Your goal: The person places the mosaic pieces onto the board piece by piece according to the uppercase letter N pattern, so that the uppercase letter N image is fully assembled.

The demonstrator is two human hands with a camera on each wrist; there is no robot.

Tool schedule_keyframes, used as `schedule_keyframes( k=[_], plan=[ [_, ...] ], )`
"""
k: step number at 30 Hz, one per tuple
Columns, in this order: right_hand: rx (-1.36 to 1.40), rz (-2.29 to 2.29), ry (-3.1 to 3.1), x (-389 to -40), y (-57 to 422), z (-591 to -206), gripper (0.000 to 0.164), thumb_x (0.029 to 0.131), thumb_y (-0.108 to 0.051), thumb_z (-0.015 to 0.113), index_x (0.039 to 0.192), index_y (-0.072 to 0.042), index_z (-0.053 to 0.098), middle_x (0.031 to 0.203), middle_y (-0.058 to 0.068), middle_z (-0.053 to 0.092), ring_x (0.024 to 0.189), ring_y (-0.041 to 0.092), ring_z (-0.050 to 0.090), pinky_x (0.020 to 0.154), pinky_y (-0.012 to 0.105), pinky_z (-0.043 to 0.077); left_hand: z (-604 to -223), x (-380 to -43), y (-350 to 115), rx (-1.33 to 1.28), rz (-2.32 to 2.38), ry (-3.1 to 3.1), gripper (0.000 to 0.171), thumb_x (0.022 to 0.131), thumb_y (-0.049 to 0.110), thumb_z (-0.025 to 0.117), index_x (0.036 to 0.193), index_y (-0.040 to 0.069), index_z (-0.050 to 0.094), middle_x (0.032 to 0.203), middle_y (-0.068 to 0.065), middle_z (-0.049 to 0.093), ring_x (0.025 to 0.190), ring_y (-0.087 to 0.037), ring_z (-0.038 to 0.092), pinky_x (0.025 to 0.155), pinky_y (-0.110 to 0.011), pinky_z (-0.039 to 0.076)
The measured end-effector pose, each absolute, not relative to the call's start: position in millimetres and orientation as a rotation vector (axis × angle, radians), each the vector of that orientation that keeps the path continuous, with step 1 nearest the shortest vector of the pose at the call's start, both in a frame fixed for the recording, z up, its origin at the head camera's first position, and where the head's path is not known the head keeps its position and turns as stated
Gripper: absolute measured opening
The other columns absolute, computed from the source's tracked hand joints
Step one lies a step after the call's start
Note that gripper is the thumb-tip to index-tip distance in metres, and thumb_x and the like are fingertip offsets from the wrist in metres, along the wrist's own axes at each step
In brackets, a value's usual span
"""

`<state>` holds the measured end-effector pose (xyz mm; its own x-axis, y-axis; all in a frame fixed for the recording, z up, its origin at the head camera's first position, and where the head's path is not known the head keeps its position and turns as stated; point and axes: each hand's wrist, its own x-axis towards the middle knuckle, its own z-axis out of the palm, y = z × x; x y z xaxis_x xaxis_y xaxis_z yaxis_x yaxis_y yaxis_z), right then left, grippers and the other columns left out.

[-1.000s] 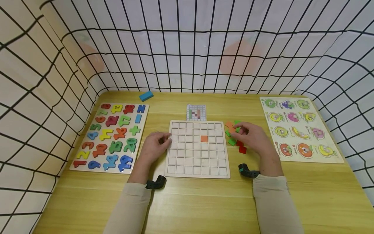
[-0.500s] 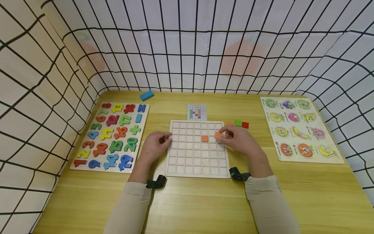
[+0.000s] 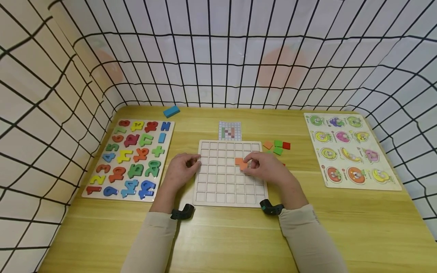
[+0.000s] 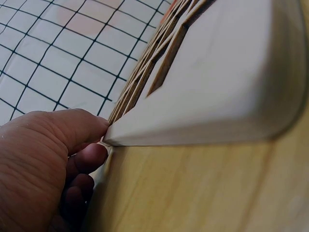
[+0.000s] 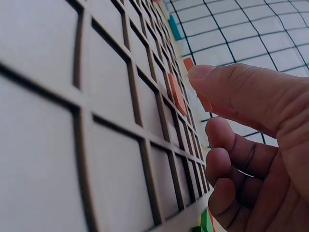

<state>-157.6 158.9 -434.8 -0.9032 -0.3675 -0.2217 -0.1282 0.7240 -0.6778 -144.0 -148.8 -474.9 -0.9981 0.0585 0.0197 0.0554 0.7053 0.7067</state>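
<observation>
A pale wooden grid board (image 3: 211, 189) lies flat on the table, with one orange square tile (image 3: 238, 160) in a cell. My left hand (image 3: 179, 172) holds the board's left edge between thumb and fingers; the left wrist view shows the thumb (image 4: 84, 126) against that edge. Over the board, my right hand (image 3: 268, 168) pinches a second orange square tile (image 3: 243, 167) beside the first, slightly overlapping it in the head view. From the right wrist, the pinched tile (image 5: 205, 103) appears above the cells, apart from the laid tile (image 5: 177, 94).
Loose green tiles (image 3: 278, 151), an orange tile (image 3: 268, 145) and red tiles (image 3: 286, 145) lie right of the board. A printed pattern card (image 3: 230, 131) touches its far side. A number puzzle (image 3: 131, 159) stands left, a fruit puzzle (image 3: 351, 151) right, a blue block (image 3: 171, 111) behind.
My right hand took an orange tile from the loose pile and carried it left over the board to beside the laid orange tile. My left hand stayed at the edge.
</observation>
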Motion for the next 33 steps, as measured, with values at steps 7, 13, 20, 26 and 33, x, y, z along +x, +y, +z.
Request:
schedule_keyframes(
  k=[7, 13, 20, 26, 33],
  plan=[
    [-0.346, -0.922, 2.557, -156, 149, -439, 0.025, 0.091, -0.028, 0.076, 0.113, -0.018, 0.07, 0.084, 0.001, 0.058, 0.074, 0.02, 0.051, 0.066, 0.031, 0.041, -475, -144, -149, 0.092, 1.203, 2.891, 0.03, 0.095, 0.025, 0.072, 0.122, 0.013, 0.076, 0.09, -0.004, 0.066, 0.089, -0.022, 0.055, 0.077, -0.033, 0.043],
    [-0.341, -0.882, 2.561, -155, 147, -443, 0.022, 0.091, -0.03, 0.076, 0.11, -0.02, 0.069, 0.084, -0.001, 0.058, 0.074, 0.019, 0.052, 0.065, 0.031, 0.041, -476, -144, -149, 0.092, 1.202, 2.89, 0.03, 0.095, 0.025, 0.072, 0.122, 0.013, 0.076, 0.091, -0.004, 0.066, 0.089, -0.022, 0.055, 0.078, -0.033, 0.043],
    [-0.349, -0.852, 2.584, -153, 144, -440, 0.023, 0.091, -0.028, 0.075, 0.111, -0.018, 0.07, 0.083, 0.0, 0.058, 0.074, 0.019, 0.051, 0.065, 0.03, 0.041, -476, -145, -149, 0.088, 1.195, 2.898, 0.03, 0.095, 0.025, 0.072, 0.121, 0.013, 0.076, 0.091, -0.004, 0.066, 0.09, -0.022, 0.055, 0.078, -0.033, 0.043],
    [-0.366, -0.837, 2.599, -154, 143, -441, 0.023, 0.089, -0.027, 0.076, 0.11, -0.018, 0.07, 0.081, -0.001, 0.057, 0.074, 0.018, 0.051, 0.064, 0.03, 0.04, -477, -145, -150, 0.096, 1.204, 2.898, 0.029, 0.095, 0.025, 0.072, 0.121, 0.012, 0.076, 0.091, -0.005, 0.066, 0.089, -0.022, 0.055, 0.078, -0.033, 0.043],
    [-0.365, -0.824, 2.611, -154, 142, -442, 0.024, 0.089, -0.029, 0.077, 0.109, -0.019, 0.07, 0.081, -0.001, 0.058, 0.074, 0.019, 0.052, 0.064, 0.03, 0.041, -477, -145, -150, 0.106, 1.199, 2.902, 0.029, 0.095, 0.024, 0.072, 0.121, 0.012, 0.076, 0.09, -0.005, 0.066, 0.088, -0.022, 0.055, 0.078, -0.033, 0.043]
  ],
)
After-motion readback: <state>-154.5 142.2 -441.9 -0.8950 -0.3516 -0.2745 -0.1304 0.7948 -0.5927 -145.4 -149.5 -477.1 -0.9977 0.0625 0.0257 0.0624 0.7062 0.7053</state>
